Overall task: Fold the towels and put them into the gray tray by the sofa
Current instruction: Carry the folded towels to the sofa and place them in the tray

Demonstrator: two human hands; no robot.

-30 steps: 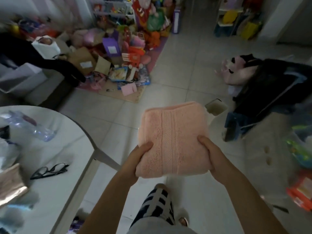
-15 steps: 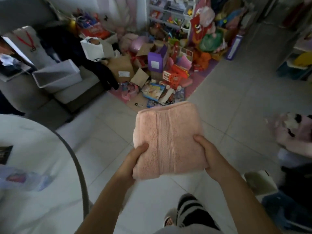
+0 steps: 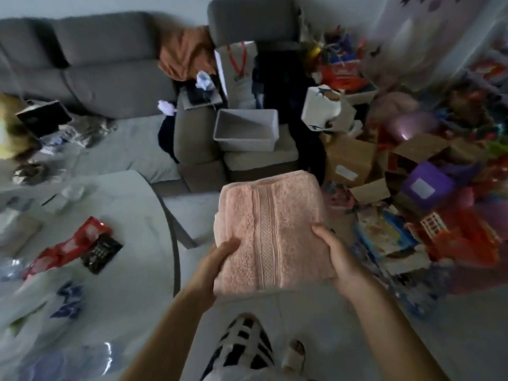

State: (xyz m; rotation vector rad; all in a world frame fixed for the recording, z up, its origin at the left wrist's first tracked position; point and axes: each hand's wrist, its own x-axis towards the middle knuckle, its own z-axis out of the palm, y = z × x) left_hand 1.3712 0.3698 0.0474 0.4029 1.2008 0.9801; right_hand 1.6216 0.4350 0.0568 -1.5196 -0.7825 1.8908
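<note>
A folded pink towel [image 3: 270, 229] is held flat in front of me above the floor. My left hand [image 3: 217, 264] grips its near left edge and my right hand [image 3: 336, 254] grips its near right edge, thumbs on top. The gray tray [image 3: 244, 140] stands beyond the towel on a low gray sofa seat [image 3: 261, 158], and its inside looks bare. The tray is an arm's length or more ahead of the towel's far edge.
A gray sofa [image 3: 104, 64] runs along the back left. A round white table [image 3: 115, 243] with packets sits at my left. Cardboard boxes [image 3: 349, 160] and a heap of toys [image 3: 439, 202] crowd the floor on the right. My legs show below.
My view has swung left, bringing the sofa and the gray tray to the centre ahead of me. Both hands keep the same grip on the folded pink towel.
</note>
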